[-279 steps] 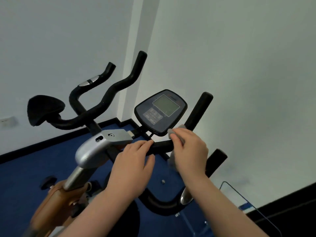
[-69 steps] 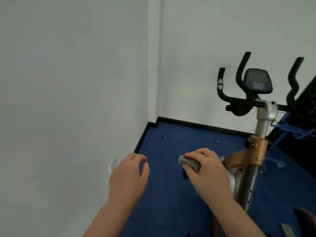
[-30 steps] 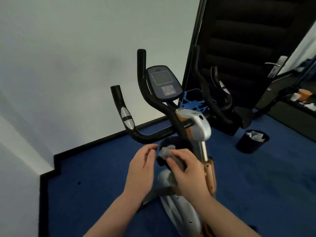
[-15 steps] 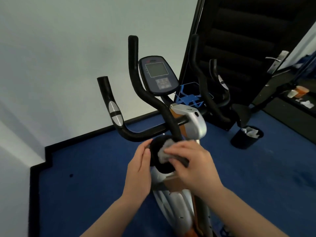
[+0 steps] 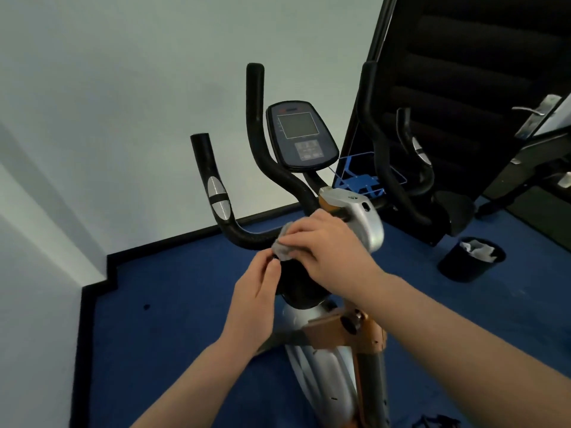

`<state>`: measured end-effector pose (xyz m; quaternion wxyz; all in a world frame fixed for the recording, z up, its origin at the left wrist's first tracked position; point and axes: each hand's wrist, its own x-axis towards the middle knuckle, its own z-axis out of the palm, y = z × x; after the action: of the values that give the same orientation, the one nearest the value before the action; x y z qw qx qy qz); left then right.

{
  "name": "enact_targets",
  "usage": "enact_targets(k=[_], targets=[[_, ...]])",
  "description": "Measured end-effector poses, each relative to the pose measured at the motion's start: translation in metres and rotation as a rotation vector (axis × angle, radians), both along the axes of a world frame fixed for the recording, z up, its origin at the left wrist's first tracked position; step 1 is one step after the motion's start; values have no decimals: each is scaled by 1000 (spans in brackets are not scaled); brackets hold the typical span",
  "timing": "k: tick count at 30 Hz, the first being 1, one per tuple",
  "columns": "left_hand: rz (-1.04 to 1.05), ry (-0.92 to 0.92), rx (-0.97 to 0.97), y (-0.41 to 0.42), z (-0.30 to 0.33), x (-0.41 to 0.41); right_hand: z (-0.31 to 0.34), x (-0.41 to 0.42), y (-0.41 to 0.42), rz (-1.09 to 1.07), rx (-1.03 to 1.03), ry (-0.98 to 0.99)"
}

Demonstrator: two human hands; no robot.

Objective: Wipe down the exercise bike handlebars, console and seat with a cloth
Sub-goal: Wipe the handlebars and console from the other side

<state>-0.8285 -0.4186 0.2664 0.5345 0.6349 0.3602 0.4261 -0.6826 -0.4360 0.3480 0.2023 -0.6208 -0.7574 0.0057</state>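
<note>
The exercise bike stands in front of me, its dark console (image 5: 301, 134) up at the centre. Black handlebars (image 5: 216, 193) curve up on both sides of it. My right hand (image 5: 327, 251) is closed on a small grey cloth (image 5: 282, 250) and presses it on the top edge of a black round pad (image 5: 296, 282), just under the left crossbar. My left hand (image 5: 256, 291) grips that pad's left edge with thumb and fingers. A matching pad (image 5: 454, 208) sits at the far right. The seat is not in view.
A black waste bin (image 5: 471, 257) with crumpled paper stands on the blue carpet at the right. Behind the bike are a black door (image 5: 463, 72) with a metal handle and a blue wire rack (image 5: 361, 180). White walls close the left side.
My right hand has slid the cloth from the pad's middle up to its top edge by the crossbar. My left hand stays on the pad's left edge. The view has moved closer.
</note>
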Motion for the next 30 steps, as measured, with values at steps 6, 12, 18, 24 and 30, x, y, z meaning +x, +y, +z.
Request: enact_targets(k=[6, 12, 18, 24, 30], targets=[[-68, 112, -5, 10, 4, -4, -7, 20, -33, -23, -33, -38], [-88, 147, 28, 16, 8, 0, -17, -1, -26, -245, 109, 87], [-76, 126, 62, 15, 5, 2, -62, -30, -62, -410, 240, 336], [-34, 132, 56, 15, -4, 8, -69, -16, -84, -583, 221, 1142], [-8, 123, 86, 14, -6, 11, -84, -50, -65, -783, 349, 1339]])
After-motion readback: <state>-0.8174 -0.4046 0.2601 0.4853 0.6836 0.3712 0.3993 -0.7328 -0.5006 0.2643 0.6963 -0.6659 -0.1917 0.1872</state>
